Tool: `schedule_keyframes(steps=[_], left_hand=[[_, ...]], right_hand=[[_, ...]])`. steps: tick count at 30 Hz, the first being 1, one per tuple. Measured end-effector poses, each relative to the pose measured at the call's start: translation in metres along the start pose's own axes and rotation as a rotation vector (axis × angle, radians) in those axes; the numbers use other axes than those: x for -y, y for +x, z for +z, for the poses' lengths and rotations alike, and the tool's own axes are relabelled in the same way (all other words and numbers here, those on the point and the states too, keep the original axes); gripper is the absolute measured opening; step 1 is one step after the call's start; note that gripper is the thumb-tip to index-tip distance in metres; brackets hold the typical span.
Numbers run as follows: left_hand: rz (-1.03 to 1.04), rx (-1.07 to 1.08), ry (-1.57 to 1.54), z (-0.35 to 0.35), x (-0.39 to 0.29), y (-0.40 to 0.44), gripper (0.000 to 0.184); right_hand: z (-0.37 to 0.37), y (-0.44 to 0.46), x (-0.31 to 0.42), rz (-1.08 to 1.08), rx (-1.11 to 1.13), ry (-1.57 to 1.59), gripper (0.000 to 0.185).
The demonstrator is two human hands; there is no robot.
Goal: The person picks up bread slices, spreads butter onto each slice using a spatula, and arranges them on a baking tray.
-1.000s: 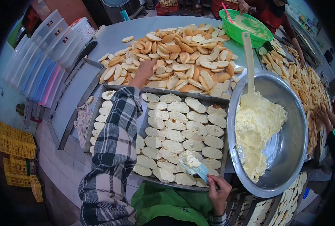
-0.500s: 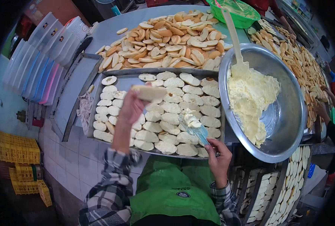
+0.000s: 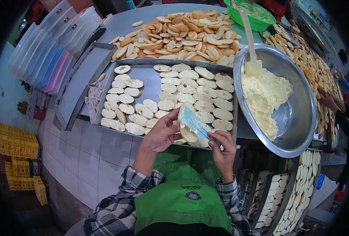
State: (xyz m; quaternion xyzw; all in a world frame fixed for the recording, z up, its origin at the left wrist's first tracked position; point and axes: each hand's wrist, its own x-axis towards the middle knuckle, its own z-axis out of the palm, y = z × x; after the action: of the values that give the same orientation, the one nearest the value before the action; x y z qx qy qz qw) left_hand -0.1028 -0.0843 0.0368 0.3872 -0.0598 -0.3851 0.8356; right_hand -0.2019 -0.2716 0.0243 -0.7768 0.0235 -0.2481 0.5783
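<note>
My left hand grips an oval slice of bread, its cut face turned toward the right. In my right hand is a light blue spatula, its blade pressed flat on that slice with pale cream around it. Below both hands lies a metal tray with rows of oval bread slices, many coated with cream. To the right of the tray, a steel bowl holds a mass of pale yellow cream, with a white spatula standing in it.
A heap of bread slices covers the table behind the tray. A green basin stands at the back right. Stacked plastic boxes and yellow crates are at the left. Filled trays stand lower right. Another person's hand shows far right.
My left hand has brought the bread slice down and right to meet the spatula. The spatula's blade, earlier over the tray with cream on it, now touches the slice.
</note>
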Motion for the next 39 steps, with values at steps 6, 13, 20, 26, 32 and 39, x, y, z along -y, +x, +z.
schedule_keyframes(steps=[6,13,20,26,32,39], left_hand=[[0.183,-0.069,-0.018,-0.015,0.006,0.001,0.077],[0.343,-0.083,0.023,-0.010,0.002,0.005,0.072],[0.173,-0.086,0.083,-0.006,0.003,0.005,0.085],[0.004,0.096,0.021,-0.010,0.022,0.005,0.086],[-0.049,0.074,0.065,-0.008,0.022,0.004,0.099],[0.280,-0.077,-0.071,-0.017,0.016,0.008,0.084]], right_hand=[[-0.027,0.004,-0.010,-0.179,-0.048,-0.414,0.029],[-0.029,-0.003,0.003,0.055,0.112,-0.141,0.025],[-0.036,-0.007,-0.008,0.016,0.030,-0.116,0.024],[-0.017,0.013,0.003,-0.181,-0.047,-0.394,0.024],[-0.019,0.023,0.001,-0.178,-0.113,-0.604,0.022],[-0.011,-0.004,-0.007,0.204,-0.046,0.210,0.022]])
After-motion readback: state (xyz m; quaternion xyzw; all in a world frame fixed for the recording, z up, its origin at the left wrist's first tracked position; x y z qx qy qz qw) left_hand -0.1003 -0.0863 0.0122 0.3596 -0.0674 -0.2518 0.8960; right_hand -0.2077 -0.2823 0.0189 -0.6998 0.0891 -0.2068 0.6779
